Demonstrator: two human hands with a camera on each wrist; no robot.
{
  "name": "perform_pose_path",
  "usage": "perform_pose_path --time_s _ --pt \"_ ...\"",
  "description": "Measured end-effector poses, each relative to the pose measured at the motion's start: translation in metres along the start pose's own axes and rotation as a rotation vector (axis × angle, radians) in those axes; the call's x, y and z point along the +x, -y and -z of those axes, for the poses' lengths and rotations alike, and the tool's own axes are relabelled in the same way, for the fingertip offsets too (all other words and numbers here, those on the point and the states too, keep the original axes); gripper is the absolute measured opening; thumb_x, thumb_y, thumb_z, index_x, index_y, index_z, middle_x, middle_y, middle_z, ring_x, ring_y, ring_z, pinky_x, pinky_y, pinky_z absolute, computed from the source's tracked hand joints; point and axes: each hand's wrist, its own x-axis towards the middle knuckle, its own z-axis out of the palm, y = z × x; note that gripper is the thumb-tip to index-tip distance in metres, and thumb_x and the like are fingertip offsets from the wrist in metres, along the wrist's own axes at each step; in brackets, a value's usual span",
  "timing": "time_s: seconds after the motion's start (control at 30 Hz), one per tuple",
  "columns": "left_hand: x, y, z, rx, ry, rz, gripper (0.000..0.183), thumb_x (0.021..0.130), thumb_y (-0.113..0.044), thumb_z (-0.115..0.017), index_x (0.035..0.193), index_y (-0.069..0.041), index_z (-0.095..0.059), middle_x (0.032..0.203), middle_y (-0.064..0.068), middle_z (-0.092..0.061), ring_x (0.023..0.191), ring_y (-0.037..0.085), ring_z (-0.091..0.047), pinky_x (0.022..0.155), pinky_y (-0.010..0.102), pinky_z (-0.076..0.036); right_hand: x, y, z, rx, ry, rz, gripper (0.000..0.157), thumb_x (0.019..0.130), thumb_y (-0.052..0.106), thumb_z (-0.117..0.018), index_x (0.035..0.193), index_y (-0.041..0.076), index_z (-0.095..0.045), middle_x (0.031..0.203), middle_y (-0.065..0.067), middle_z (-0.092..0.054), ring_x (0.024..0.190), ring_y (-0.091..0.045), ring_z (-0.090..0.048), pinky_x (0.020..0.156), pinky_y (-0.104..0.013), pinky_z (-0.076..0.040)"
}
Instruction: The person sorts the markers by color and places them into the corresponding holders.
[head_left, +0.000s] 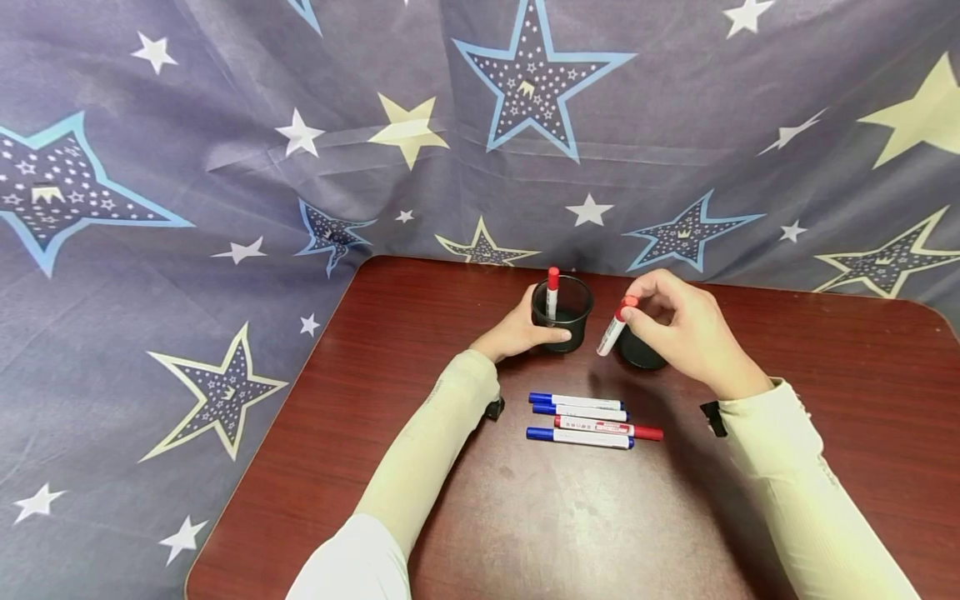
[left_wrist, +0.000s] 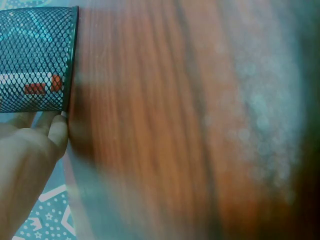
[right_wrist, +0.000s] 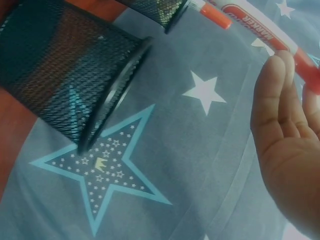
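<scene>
My left hand point(head_left: 521, 330) grips a black mesh pen cup point(head_left: 573, 335) at the back of the table, its thumb across the front. Inside that cup stands a red-capped marker point(head_left: 552, 292), also visible through the mesh in the left wrist view. Between thumb and fingertips, my right hand point(head_left: 690, 337) pinches another red-capped marker point(head_left: 611, 337) by its capped end, white barrel slanting down to the left. Behind this hand is a second black mesh pen cup point(head_left: 639, 353), partly hidden in the head view; the right wrist view shows its side and rim point(right_wrist: 117, 95).
In front of the cups lie several blue-capped markers point(head_left: 579, 437) and one red marker point(head_left: 647, 433), side by side on the brown table point(head_left: 510, 517). A grey star-patterned cloth point(head_left: 247, 192) hangs along the table's back and left edges.
</scene>
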Motion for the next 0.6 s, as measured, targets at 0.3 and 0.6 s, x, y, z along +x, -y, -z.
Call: perform_pose_path --time_s 0.3,0.6 --pt "-0.001 0.001 0.001 -0.013 0.003 -0.019 0.093 0.080 -0.015 -0.086 0.152 -0.015 -0.028 0.141 0.016 -0.051 0.124 0.021 -0.050 0.110 0.034 -0.033 0.018 0.002 -0.004 0.008 -0.040 0.033 0.013 0.090 0.004 -0.073 0.100 0.008 -0.066 0.086 0.002 -0.065 0.070 -0.007 -0.058 0.062 -0.020 -0.042" --pt "-0.001 0.002 0.000 0.002 -0.001 -0.012 0.091 0.080 -0.017 -0.087 0.151 -0.014 -0.029 0.139 0.012 -0.052 0.123 0.018 -0.051 0.109 0.031 -0.034 0.027 0.002 -0.008 -0.001 -0.046 0.033 0.015 0.090 0.005 -0.073 0.102 0.007 -0.065 0.087 0.000 -0.068 0.070 -0.008 -0.057 0.063 -0.020 -0.043"
